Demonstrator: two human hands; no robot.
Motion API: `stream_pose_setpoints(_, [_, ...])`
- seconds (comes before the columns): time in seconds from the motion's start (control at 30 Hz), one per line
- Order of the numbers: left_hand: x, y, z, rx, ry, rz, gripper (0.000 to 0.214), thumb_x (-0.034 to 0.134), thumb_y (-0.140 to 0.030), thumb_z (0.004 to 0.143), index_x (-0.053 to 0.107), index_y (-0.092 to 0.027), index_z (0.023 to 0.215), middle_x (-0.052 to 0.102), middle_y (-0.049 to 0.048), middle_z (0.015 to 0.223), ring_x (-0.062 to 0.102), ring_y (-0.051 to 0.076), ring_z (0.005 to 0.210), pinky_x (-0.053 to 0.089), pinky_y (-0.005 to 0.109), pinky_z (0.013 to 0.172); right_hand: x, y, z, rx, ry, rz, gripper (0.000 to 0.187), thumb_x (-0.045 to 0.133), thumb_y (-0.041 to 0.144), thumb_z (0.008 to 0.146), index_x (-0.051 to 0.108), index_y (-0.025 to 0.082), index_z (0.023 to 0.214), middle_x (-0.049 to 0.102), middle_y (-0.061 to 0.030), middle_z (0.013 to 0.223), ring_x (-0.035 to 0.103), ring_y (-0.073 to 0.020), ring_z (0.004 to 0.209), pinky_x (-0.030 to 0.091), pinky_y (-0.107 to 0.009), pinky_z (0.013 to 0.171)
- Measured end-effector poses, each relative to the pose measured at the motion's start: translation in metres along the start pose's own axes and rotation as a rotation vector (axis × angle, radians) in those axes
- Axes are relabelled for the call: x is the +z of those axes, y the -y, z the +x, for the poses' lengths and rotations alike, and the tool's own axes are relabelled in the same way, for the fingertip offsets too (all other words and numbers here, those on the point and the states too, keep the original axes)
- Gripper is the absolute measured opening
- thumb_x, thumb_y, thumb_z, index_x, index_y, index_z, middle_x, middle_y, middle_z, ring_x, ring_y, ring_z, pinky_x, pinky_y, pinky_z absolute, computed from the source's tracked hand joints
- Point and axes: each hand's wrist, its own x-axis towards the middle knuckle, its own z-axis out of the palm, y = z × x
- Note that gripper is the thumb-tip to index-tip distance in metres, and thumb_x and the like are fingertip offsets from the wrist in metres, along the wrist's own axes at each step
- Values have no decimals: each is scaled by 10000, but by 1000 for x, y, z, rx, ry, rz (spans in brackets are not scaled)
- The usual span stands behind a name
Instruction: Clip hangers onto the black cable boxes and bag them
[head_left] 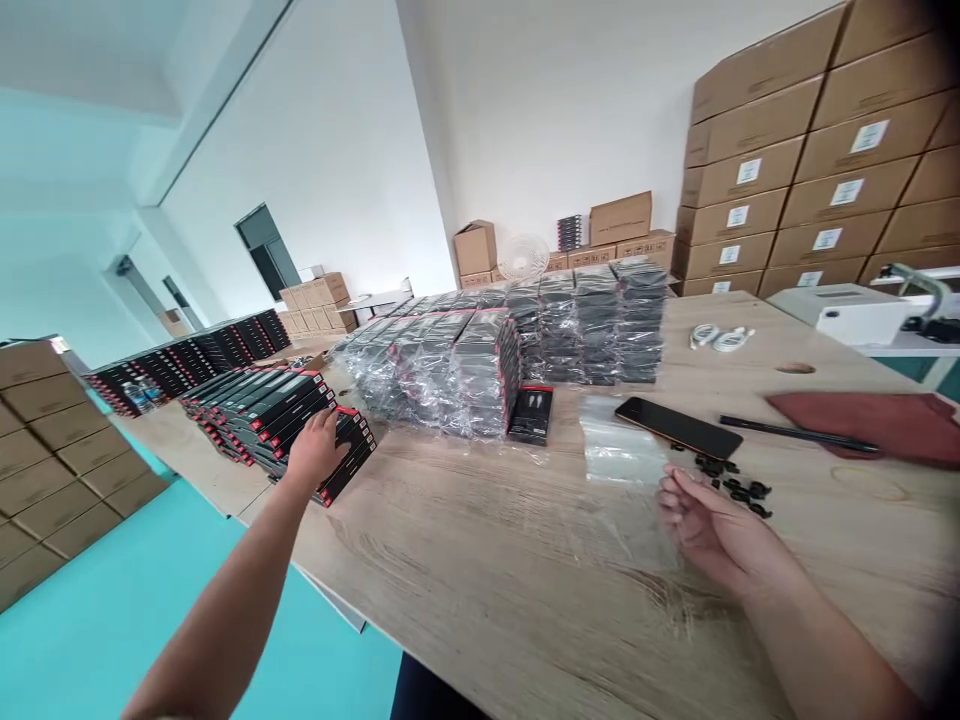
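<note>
My left hand [316, 447] lies on the near end of a stack of slim black boxes [277, 400] with red edges, its fingers stretched over the top one. On the right, my right hand [709, 525] is closed in a pinch on a thin clear plastic bag [626, 525], which spreads over the wooden table. Just behind that hand is a pile of flat clear bags [619, 445]. A black phone [679, 427] rests partly on this pile, and several small black clips [739, 488] are scattered beside my right fingers.
Plastic-wrapped black boxes [450, 370] fill the table's middle back, with a single black box [531, 415] in front. To the right lie a black rod [799, 434], a dark red cloth [877, 420] and white cables [720, 338]. Cardboard cartons [810, 170] rise behind.
</note>
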Motion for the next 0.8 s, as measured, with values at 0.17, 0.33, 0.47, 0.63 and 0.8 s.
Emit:
stream_pose_setpoints(0.17, [-1,18,-14,-13,100,64,435,618,31,586,637,-216,944,600,137,1212,445,320,1250,279,415,1080,0,7,-6,117,-49,171,158,741,179,627,648,207,751,497,27,587,462,-71,478,394,-160,357])
stream_pose_setpoints(0.33, [10,-28,-44,-136,-7,-497,388,691,-97,606,621,-233,962,661,59,1046,572,262,1078,423,332,959,-8,11,-3,85,-31,185,203,756,200,618,636,197,781,471,45,575,457,-63,460,402,-160,360])
stream_pose_setpoints(0.47, [43,-73,-63,-423,318,-1238,334,698,-181,592,602,-169,912,674,56,862,646,239,846,509,362,798,-8,9,-3,107,-22,219,266,792,185,576,636,187,792,492,52,572,466,-55,462,409,-153,371])
stream_pose_setpoints(0.63, [94,-127,-80,-526,687,-1688,520,562,-331,621,580,-113,1092,629,153,1135,546,345,1124,456,475,903,-6,6,-7,116,-2,237,277,807,184,581,633,194,796,533,53,584,487,-57,473,411,-148,371])
stream_pose_setpoints(0.8, [146,-166,-90,-484,1011,-1842,675,542,-477,652,531,-95,1209,589,191,1196,485,367,1194,406,505,939,-10,5,-13,67,14,173,286,813,200,588,636,207,812,562,54,615,501,-55,479,423,-146,383])
